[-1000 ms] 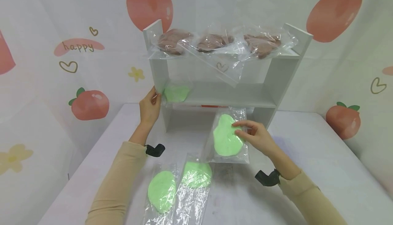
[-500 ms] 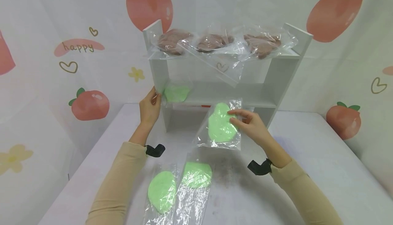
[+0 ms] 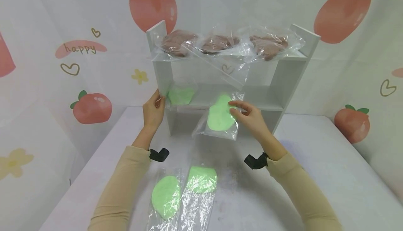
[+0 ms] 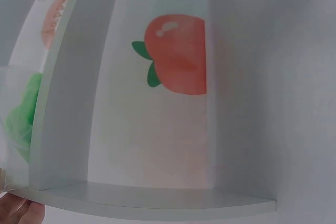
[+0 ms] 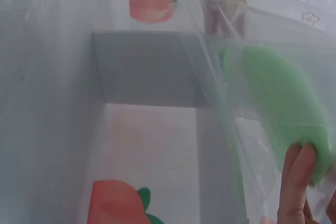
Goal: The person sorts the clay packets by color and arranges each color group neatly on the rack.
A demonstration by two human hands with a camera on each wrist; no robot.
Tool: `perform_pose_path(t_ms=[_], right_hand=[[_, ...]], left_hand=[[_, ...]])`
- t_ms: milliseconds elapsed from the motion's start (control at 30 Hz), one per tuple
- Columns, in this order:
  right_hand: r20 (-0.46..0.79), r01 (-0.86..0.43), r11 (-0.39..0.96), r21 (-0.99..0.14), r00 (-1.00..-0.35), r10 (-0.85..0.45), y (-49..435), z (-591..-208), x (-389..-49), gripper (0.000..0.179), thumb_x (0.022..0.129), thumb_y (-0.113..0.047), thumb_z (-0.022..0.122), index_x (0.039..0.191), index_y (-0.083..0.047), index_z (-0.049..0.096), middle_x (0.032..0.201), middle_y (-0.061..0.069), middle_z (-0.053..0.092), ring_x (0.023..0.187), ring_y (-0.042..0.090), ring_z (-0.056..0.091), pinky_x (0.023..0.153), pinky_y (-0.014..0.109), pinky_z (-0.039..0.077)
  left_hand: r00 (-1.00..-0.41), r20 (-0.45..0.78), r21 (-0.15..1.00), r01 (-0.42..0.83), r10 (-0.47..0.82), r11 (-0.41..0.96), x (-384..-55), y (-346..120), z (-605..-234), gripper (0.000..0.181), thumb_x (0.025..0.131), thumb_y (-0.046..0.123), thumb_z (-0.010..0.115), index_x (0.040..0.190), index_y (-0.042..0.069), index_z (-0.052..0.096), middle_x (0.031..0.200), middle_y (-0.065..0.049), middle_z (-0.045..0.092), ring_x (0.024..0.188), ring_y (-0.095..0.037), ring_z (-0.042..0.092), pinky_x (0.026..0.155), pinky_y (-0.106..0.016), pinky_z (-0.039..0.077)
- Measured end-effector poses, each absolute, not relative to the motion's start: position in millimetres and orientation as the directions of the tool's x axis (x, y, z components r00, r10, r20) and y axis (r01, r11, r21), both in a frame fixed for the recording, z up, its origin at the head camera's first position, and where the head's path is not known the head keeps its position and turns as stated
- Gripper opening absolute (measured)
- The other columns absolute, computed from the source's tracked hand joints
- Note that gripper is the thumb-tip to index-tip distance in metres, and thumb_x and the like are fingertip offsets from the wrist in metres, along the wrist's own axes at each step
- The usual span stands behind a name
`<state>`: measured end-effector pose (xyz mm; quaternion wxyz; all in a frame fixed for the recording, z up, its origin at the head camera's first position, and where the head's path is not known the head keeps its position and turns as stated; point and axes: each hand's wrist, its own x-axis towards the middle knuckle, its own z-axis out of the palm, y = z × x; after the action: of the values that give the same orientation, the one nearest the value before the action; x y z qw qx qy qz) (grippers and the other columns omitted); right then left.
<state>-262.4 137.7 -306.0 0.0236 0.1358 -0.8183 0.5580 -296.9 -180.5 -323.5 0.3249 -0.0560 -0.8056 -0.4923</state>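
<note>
the right hand (image 3: 251, 117) pinches a green-filled bag (image 3: 218, 119) between fingers and thumb and has just carried it up and leftward, so it hangs before the rack (image 3: 289, 77), in front of its middle shelf (image 3: 264, 96). by my reckoning it's nearly level with that board but not yet resting there, right of another green bag (image 3: 182, 95). the left hand (image 3: 153, 110) stays gripping the rack's left upright (image 3: 164, 75).
</note>
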Motion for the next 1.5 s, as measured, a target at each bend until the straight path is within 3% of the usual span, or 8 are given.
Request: perform_pose_path(t_ms=[267,467,567,733,1000,1167,1267,1500], right_hand=[[0.194,-0.241,0.255,-0.936,-0.961,-0.197,125.0,-305.0,-278.2,0.044,0.090,-0.031,0.061,0.130,-0.015,0.054,0.143,0.000,0.045,0.117,0.024,0.058,0.081,0.017,0.055],[0.168,-0.211,0.243,-0.947,-0.968,-0.185,115.5,-300.1,-285.7,0.051,0.089,-0.024,0.063,0.136,-0.016,0.048,0.148,0.002,0.038,0.101,0.011,0.062,0.078,0.016,0.056],[0.139,-0.182,0.225,-0.957,-0.971,-0.196,111.7,-297.0,-288.5,0.059,0.087,-0.018,0.065,0.141,-0.017,0.041,0.152,0.003,0.031,0.100,0.013,0.060,0.083,0.020,0.056],[0.118,-0.175,0.246,-0.953,-0.966,-0.230,107.9,-293.7,-291.2,0.071,0.084,-0.015,0.067,0.146,-0.020,0.032,0.154,0.006,0.025,0.118,0.027,0.052,0.096,0.033,0.050],[0.184,-0.216,0.292,-0.932,-0.974,-0.134,97.3,-296.2,-297.0,0.051,0.083,-0.017,0.070,0.131,-0.014,0.051,0.136,0.015,0.047,0.115,0.029,0.055,0.088,0.032,0.054],[0.224,-0.234,0.321,-0.918,-0.972,-0.066,90.2,-297.3,-299.9,0.046,0.083,-0.014,0.070,0.126,-0.009,0.054,0.131,0.019,0.050,0.103,0.033,0.062,0.075,0.024,0.059],[0.262,-0.254,0.360,-0.898,-0.965,-0.027,86.5,-297.4,-301.4,0.041,0.083,-0.017,0.070,0.120,-0.007,0.057,0.127,0.017,0.053,0.094,0.033,0.065,0.063,0.017,0.055],[0.309,-0.273,0.394,-0.878,-0.951,0.029,77.6,-298.0,-305.1,0.028,0.084,-0.022,0.069,0.100,-0.002,0.061,0.124,0.014,0.053,0.086,0.029,0.068,0.059,0.019,0.050]], left_hand=[[-0.779,0.584,0.751,0.412,-0.228,0.517,-296.4,-180.6,-324.2,0.040,0.094,0.007,0.052,0.133,0.002,0.049,0.122,-0.026,0.060,0.106,-0.038,0.063,0.089,-0.041,0.056],[-0.768,0.599,0.740,0.421,-0.228,0.524,-296.9,-180.7,-324.8,0.039,0.094,0.007,0.052,0.133,0.002,0.050,0.120,-0.026,0.060,0.105,-0.039,0.063,0.088,-0.042,0.056],[-0.767,0.599,0.740,0.421,-0.230,0.524,-297.2,-180.8,-325.1,0.039,0.094,0.007,0.052,0.133,0.002,0.050,0.120,-0.026,0.060,0.104,-0.039,0.063,0.088,-0.042,0.056],[-0.767,0.599,0.741,0.423,-0.229,0.522,-297.3,-180.7,-325.2,0.039,0.094,0.007,0.052,0.133,0.002,0.050,0.122,-0.025,0.060,0.106,-0.038,0.063,0.089,-0.041,0.056],[-0.765,0.602,0.743,0.432,-0.229,0.511,-297.6,-180.3,-324.9,0.039,0.094,0.006,0.052,0.133,0.002,0.050,0.124,-0.023,0.059,0.108,-0.037,0.062,0.090,-0.041,0.056],[-0.762,0.606,0.738,0.430,-0.228,0.520,-298.3,-180.7,-325.9,0.039,0.094,0.007,0.052,0.133,0.002,0.050,0.124,-0.023,0.059,0.107,-0.037,0.062,0.089,-0.041,0.056],[-0.766,0.602,0.738,0.426,-0.227,0.523,-298.2,-180.9,-326.3,0.039,0.095,0.007,0.052,0.133,0.002,0.050,0.123,-0.024,0.059,0.107,-0.038,0.062,0.089,-0.041,0.056],[-0.764,0.600,0.743,0.425,-0.235,0.516,-298.3,-180.9,-326.4,0.039,0.094,0.007,0.053,0.133,0.002,0.050,0.122,-0.025,0.060,0.106,-0.038,0.063,0.089,-0.041,0.056]])
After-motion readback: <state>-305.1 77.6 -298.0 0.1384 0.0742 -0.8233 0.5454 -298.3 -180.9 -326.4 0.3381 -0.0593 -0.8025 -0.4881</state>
